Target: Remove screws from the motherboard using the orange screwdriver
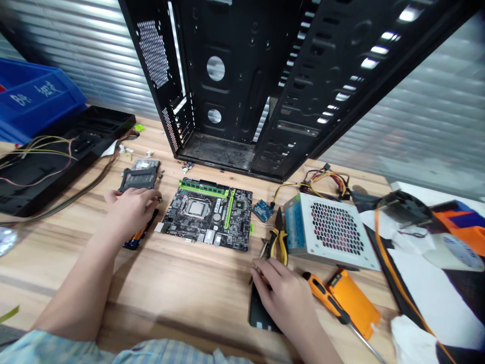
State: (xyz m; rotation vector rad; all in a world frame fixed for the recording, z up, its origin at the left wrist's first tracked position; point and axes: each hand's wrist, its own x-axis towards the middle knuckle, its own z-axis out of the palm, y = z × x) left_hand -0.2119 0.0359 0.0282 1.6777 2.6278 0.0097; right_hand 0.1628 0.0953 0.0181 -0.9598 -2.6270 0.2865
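A black motherboard [210, 214] with green slots and a bare CPU socket lies flat on the wooden bench in front of an upright, empty black computer case [242, 86]. My left hand [131, 207] rests to the left of the board, fingers curled over a black and orange tool [139, 235], beside a black drive bracket [137, 177]. My right hand [285, 293] lies on a small flat black piece [258, 313], its fingertips pinching something thin that I cannot make out. Yellow-handled pliers [279, 241] lie just beyond it.
A silver power supply [329, 230] with coloured cables sits at the right, with an orange screwdriver [329, 299] and an orange case [354, 302] in front of it. A black side panel [49, 156] and a blue bin [36, 101] stand at the left. Small screws are scattered by the case.
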